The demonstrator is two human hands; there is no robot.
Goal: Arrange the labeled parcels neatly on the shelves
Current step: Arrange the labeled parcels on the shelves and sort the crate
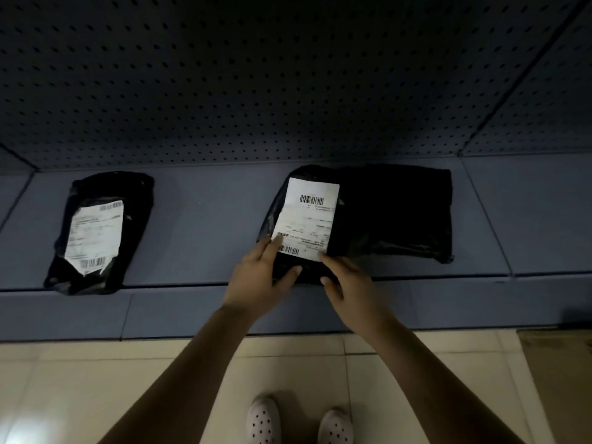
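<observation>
Right now the labeled parcel (307,219) is lying on the shelf (208,225) just beyond the fingertips, its near end overhanging the front lip. Both hands are gripping that end: the left hand (256,277) with its thumb on top and its fingers along the label's edge, the right hand (349,283) pinching the near corner. Past the right fingers more black plastic is spreading; whether that is a separate bag, I cannot tell. Letting go this far forward is probably risking a slide off onto the floor (96,379). Well past the left fingers, another parcel (96,232) is lying flat.
</observation>
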